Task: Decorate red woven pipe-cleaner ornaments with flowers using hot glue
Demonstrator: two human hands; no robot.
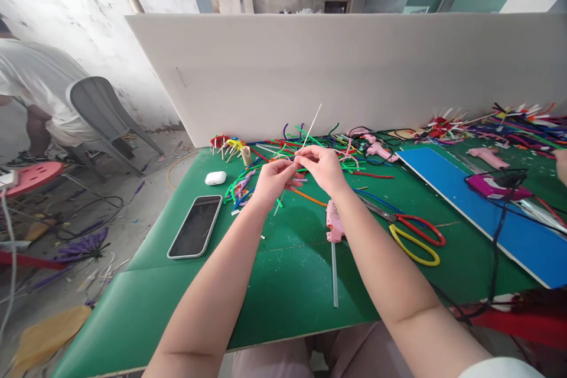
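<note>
Above the green table, my left hand (275,182) and my right hand (324,169) meet with fingertips pinched together. Between the right thumb and fingers a thin white wire (312,128) sticks up, slanting to the right. The left fingers close near its lower part, and a bit of lilac pipe cleaner (300,180) shows by them; how the two join is hidden. Beneath and behind the hands lies a tangle of coloured pipe cleaners (241,187). A pink glue gun (335,224) with a clear glue stick (335,277) rests beside my right forearm.
A phone (196,227) and white earbud case (215,178) lie left. Scissors (416,237) with red and yellow handles, a blue board (478,207) and cables lie right. A white panel (336,77) stands behind. A person (44,82) sits bent over at far left.
</note>
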